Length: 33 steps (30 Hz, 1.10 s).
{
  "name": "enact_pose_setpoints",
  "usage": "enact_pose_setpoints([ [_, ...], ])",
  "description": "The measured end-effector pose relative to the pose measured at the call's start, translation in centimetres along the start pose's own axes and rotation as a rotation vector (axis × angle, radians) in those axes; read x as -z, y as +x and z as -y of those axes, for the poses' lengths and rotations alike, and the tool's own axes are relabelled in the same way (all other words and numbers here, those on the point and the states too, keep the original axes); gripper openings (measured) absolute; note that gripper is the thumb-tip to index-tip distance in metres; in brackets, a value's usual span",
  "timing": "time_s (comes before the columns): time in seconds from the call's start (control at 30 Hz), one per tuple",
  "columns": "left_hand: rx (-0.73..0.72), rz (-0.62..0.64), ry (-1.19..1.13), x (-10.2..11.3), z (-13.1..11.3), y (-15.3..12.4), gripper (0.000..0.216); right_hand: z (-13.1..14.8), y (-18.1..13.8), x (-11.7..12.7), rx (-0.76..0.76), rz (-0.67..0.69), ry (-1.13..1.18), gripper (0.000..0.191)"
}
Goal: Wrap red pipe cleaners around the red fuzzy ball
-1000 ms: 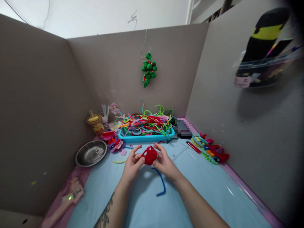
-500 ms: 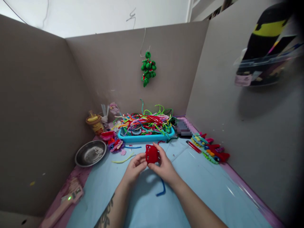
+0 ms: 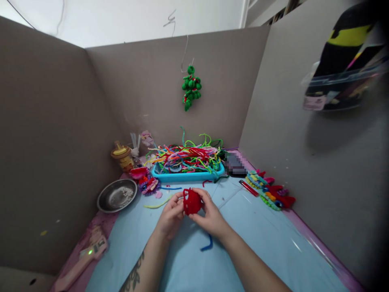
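A red pipe-cleaner ball point(image 3: 191, 201) is held above the light blue table mat point(image 3: 258, 243) between both hands. My left hand point(image 3: 170, 217) pinches its left side with closed fingers. My right hand point(image 3: 210, 217) wraps round its right side, thumb on top. Under my right wrist lies a blue pipe cleaner point(image 3: 207, 244), partly hidden. A turquoise tray point(image 3: 188, 177) heaped with coloured pipe cleaners stands just beyond the hands.
A steel bowl point(image 3: 117, 195) with small pale bits sits at the left, near a yellow-lidded jar point(image 3: 122, 156). A pink glue gun point(image 3: 82, 261) lies front left. Finished colourful pieces point(image 3: 269, 190) line the right cardboard wall. A green figure point(image 3: 191, 87) hangs on the back wall.
Both hands have closed in on the red ball and turned it; the left fingers, spread a second ago, now pinch it. The ball sits slightly lower and nearer to me.
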<state>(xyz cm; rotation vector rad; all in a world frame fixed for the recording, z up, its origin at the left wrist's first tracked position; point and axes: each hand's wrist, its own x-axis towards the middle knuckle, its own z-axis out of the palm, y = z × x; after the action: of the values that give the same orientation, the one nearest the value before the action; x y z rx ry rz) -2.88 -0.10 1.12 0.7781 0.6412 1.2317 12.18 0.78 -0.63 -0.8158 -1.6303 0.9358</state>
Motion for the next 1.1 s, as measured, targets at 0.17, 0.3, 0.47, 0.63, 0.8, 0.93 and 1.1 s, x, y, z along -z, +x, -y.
enact_pose_setpoints([
  [0.17,-0.001,0.04,-0.007,0.04,0.17,0.0,0.042,-0.23,-0.06,0.05,-0.016,0.035,0.026,0.066],
  [0.3,-0.044,0.049,0.03,-0.14,0.48,0.08,0.044,-0.18,-0.04,0.02,-0.003,0.039,0.014,0.065],
  [0.47,-0.064,0.037,0.07,-0.06,0.59,0.2,0.04,0.02,0.03,-0.01,0.021,0.027,-0.022,0.065],
  [0.63,-0.028,0.02,0.024,-0.1,0.38,0.15,0.046,-0.02,0.16,0.22,0.036,-0.011,-0.033,0.064],
  [0.8,-0.018,-0.019,0.005,0.29,0.52,0.16,0.033,0.04,0.24,0.72,0.08,0.005,-0.131,0.061],
  [0.93,-0.009,-0.054,0.008,0.49,0.48,0.22,0.024,0.29,0.05,0.94,0.112,0.087,-0.205,0.064],
  [1.1,-0.035,-0.047,0.033,0.45,0.36,0.36,0.017,-0.03,-0.12,0.84,0.078,0.037,-0.07,0.069],
])
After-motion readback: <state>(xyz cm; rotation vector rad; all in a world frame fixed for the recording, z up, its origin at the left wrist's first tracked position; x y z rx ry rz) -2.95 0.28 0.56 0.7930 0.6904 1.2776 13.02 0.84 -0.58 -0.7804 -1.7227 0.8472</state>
